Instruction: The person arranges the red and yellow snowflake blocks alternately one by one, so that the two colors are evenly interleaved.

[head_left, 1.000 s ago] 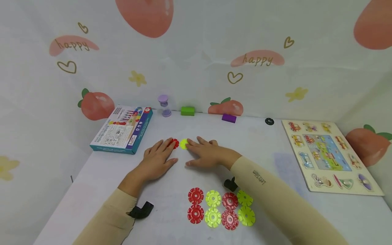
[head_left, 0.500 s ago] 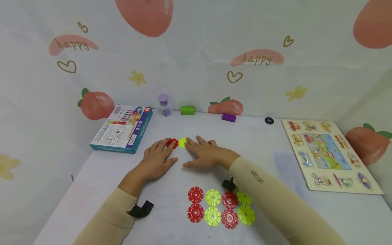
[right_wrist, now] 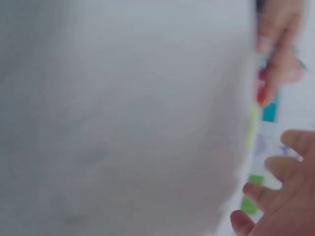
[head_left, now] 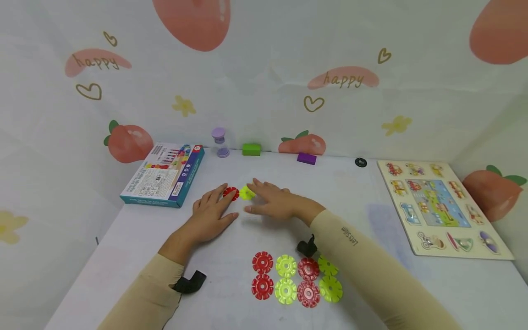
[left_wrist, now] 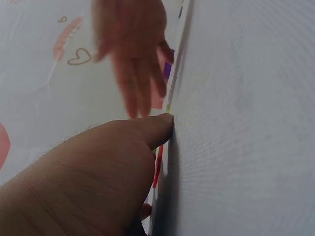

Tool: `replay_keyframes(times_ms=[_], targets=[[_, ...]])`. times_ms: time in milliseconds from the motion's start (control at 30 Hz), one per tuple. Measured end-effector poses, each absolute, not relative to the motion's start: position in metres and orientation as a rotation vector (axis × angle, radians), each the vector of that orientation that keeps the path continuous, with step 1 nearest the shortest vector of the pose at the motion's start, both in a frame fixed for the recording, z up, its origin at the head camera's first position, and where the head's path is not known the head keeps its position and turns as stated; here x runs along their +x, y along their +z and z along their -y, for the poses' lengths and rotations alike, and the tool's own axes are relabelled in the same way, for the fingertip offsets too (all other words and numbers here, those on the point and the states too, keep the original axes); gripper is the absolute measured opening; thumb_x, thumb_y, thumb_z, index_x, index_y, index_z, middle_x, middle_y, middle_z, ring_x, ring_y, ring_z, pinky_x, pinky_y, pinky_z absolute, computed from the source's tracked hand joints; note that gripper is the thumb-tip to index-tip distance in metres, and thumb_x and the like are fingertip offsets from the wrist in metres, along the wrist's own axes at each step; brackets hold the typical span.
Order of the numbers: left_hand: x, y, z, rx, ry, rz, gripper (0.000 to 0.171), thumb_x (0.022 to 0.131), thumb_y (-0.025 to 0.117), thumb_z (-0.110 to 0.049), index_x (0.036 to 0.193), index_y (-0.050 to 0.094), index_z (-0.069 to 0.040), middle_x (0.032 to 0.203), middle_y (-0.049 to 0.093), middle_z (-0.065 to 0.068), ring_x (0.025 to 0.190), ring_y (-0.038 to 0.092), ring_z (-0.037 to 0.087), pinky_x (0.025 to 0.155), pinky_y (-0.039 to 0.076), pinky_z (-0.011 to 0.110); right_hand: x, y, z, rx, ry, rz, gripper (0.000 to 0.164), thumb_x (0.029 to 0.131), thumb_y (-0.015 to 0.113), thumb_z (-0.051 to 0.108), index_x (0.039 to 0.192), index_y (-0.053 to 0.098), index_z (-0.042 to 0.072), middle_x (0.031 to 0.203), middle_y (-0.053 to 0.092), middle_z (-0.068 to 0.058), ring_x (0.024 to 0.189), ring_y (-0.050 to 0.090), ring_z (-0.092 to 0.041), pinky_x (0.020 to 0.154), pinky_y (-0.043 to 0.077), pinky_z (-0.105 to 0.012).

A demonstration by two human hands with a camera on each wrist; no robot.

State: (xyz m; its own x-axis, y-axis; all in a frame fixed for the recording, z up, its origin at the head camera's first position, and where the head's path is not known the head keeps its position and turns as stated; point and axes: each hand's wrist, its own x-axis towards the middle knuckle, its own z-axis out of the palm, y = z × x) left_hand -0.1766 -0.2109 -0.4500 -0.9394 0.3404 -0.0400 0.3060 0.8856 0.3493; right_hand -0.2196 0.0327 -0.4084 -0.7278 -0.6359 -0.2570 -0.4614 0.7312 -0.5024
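Note:
In the head view my left hand (head_left: 209,216) lies flat on the table, its fingertips on the edge of a red notched plastic disc (head_left: 233,196). Right beside that disc is a yellow-green notched disc (head_left: 246,193), partly covered from above by the fingers of my right hand (head_left: 275,202). The left wrist view has the right hand (left_wrist: 133,39) raised off the tabletop, fingers stretched out and holding nothing. Blurred in the right wrist view, the yellow-green disc (right_wrist: 252,125) sits at the table's edge line, near the left hand (right_wrist: 280,59).
Two rows of red discs (head_left: 262,287) and yellow-green discs (head_left: 286,291) lie nearer the front. Around them are a boxed toy set (head_left: 161,176), a sand timer (head_left: 220,142), a green block (head_left: 251,149), a purple block (head_left: 306,158), a black round chip (head_left: 360,162) and a wooden puzzle board (head_left: 412,238).
My right hand has lifted off the yellow-green disc, uncovering more of it. The red and yellow-green discs shifted slightly left earlier on. My left hand stays nearly in place.

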Motion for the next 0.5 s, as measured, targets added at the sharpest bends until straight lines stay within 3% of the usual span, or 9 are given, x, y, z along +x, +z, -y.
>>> replay_keyframes(times_ms=[200, 333, 500], targets=[[-0.177, -0.456, 0.201, 0.619, 0.549, -2.952, 0.077, 0.086, 0.054, -0.064, 0.151, 0.03, -0.029, 0.16, 0.007, -0.004, 0.144, 0.002, 0.027, 0.105, 0.012, 0.062, -0.208, -0.387, -0.076, -0.746, -1.252, -2.356, 0.062, 0.092, 0.041, 0.064, 0.148, 0.032, 0.037, 0.151, 0.03, 0.012, 0.137, 0.029, -0.015, 0.105, 0.029, -0.053], [-0.171, -0.455, 0.189, 0.721, 0.524, -2.893, 0.085, 0.084, 0.049, -0.07, 0.153, 0.027, -0.025, 0.16, 0.006, -0.005, 0.144, -0.002, 0.023, 0.107, 0.006, 0.062, -0.181, -0.383, -0.113, -0.796, -1.532, -2.169, 0.045, 0.102, 0.04, 0.042, 0.145, 0.037, 0.031, 0.144, 0.042, 0.005, 0.129, 0.042, -0.022, 0.104, 0.03, -0.053], [-0.165, -0.45, 0.182, 0.716, 0.492, -2.86, 0.093, 0.082, 0.05, -0.072, 0.154, 0.021, -0.02, 0.159, 0.008, -0.004, 0.144, 0.001, 0.021, 0.108, 0.002, 0.061, -0.14, -0.397, -0.151, -0.798, -1.683, -2.046, 0.04, 0.104, 0.036, 0.022, 0.144, 0.04, 0.023, 0.137, 0.049, -0.005, 0.12, 0.049, -0.035, 0.098, 0.035, -0.058]])
